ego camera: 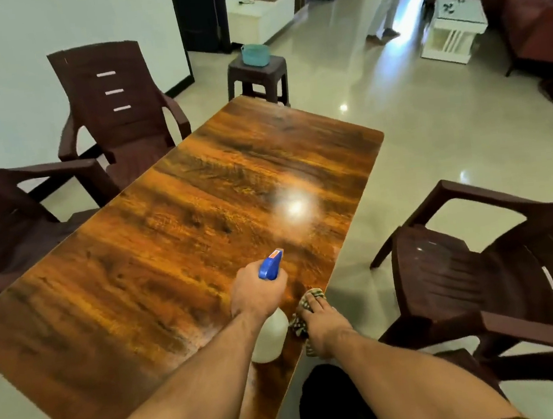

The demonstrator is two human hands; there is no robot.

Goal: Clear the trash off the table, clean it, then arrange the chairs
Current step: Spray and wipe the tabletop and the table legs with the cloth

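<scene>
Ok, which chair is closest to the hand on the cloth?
The lone chair right of the table, beside the right hand and cloth; the other two chairs stand along its left side.

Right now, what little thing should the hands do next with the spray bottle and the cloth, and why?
Probably squeeze the trigger once. The left hand grips the white spray bottle with the blue head, aimed across the glossy brown wooden table, which shows no trash. The right hand rests on the checked cloth at the table's edge, ready to wipe after.
</scene>
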